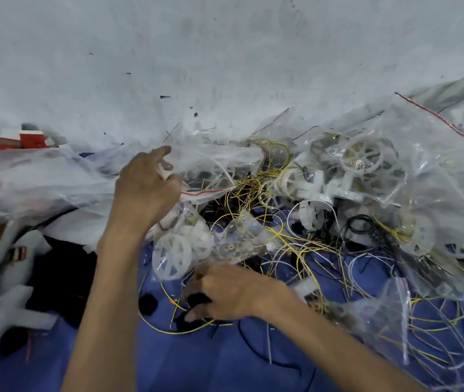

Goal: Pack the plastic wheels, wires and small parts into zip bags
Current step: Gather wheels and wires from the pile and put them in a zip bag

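Note:
My left hand [145,190] grips the mouth of a clear zip bag [211,165] with a red seal line, held up over the pile. Below it hangs a bag holding white plastic wheels [174,250] and a clear plate. My right hand [230,292] lies low on the blue cloth, fingers curled round small black parts [194,304] among yellow wires [253,188]. White and black wires [361,224] tangle to the right.
A large clear bag [395,154] full of white wheels and parts lies at the right. White foam pieces [7,312] and crumpled plastic sheeting [27,179] sit at the left, a red box [31,138] behind. A grey wall rises beyond.

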Action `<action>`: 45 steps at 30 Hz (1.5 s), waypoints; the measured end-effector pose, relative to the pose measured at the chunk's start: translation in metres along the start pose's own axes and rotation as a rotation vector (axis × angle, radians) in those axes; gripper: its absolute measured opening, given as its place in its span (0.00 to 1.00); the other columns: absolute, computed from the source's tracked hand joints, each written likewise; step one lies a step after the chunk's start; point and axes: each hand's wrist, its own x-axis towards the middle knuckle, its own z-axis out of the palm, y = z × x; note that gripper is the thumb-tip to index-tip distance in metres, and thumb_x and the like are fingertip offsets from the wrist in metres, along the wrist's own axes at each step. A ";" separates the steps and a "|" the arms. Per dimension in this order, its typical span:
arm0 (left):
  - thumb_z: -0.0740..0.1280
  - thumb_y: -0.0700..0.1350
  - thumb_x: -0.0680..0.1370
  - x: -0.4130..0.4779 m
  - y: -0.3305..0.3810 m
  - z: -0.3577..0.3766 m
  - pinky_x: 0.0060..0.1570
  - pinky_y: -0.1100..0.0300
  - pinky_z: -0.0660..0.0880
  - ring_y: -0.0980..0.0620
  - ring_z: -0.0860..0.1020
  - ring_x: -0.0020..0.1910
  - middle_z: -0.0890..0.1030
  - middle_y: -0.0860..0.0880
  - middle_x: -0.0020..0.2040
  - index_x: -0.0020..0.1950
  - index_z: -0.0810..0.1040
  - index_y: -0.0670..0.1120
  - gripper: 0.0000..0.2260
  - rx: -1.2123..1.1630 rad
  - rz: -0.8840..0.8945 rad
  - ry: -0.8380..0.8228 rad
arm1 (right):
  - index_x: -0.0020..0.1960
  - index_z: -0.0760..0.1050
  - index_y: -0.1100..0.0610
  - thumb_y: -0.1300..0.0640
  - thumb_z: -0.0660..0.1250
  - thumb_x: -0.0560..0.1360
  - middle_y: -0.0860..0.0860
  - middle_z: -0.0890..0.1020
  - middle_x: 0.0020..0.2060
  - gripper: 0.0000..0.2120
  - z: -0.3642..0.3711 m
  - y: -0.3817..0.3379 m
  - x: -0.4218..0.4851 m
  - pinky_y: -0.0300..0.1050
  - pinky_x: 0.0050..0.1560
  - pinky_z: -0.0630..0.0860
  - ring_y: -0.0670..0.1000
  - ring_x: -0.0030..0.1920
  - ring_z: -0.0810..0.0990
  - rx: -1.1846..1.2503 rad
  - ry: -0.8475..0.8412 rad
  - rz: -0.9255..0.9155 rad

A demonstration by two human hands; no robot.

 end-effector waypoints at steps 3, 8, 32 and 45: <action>0.64 0.44 0.73 -0.002 0.000 -0.007 0.62 0.53 0.69 0.48 0.74 0.55 0.78 0.51 0.52 0.67 0.72 0.54 0.21 0.015 0.023 0.000 | 0.56 0.78 0.57 0.53 0.66 0.76 0.56 0.75 0.53 0.12 -0.001 0.003 0.001 0.42 0.50 0.67 0.55 0.56 0.73 0.103 0.022 -0.008; 0.65 0.44 0.71 -0.003 0.005 -0.005 0.50 0.58 0.70 0.51 0.74 0.42 0.75 0.56 0.35 0.52 0.80 0.56 0.12 -0.001 0.071 0.022 | 0.54 0.79 0.57 0.61 0.65 0.73 0.54 0.76 0.54 0.10 -0.011 0.005 -0.009 0.36 0.48 0.64 0.53 0.54 0.74 0.118 0.082 -0.044; 0.52 0.28 0.60 -0.006 0.007 0.001 0.54 0.66 0.69 0.58 0.74 0.50 0.77 0.53 0.52 0.65 0.74 0.46 0.36 -0.042 0.420 0.147 | 0.55 0.74 0.66 0.60 0.56 0.80 0.61 0.80 0.50 0.12 -0.057 0.008 -0.033 0.35 0.43 0.60 0.58 0.53 0.75 0.254 0.238 0.055; 0.55 0.22 0.65 0.004 -0.010 0.024 0.62 0.69 0.58 0.47 0.69 0.67 0.70 0.43 0.68 0.56 0.79 0.40 0.26 0.109 0.331 0.041 | 0.53 0.79 0.56 0.55 0.67 0.76 0.43 0.80 0.37 0.08 -0.088 0.012 -0.058 0.27 0.35 0.66 0.35 0.33 0.74 0.451 0.145 0.008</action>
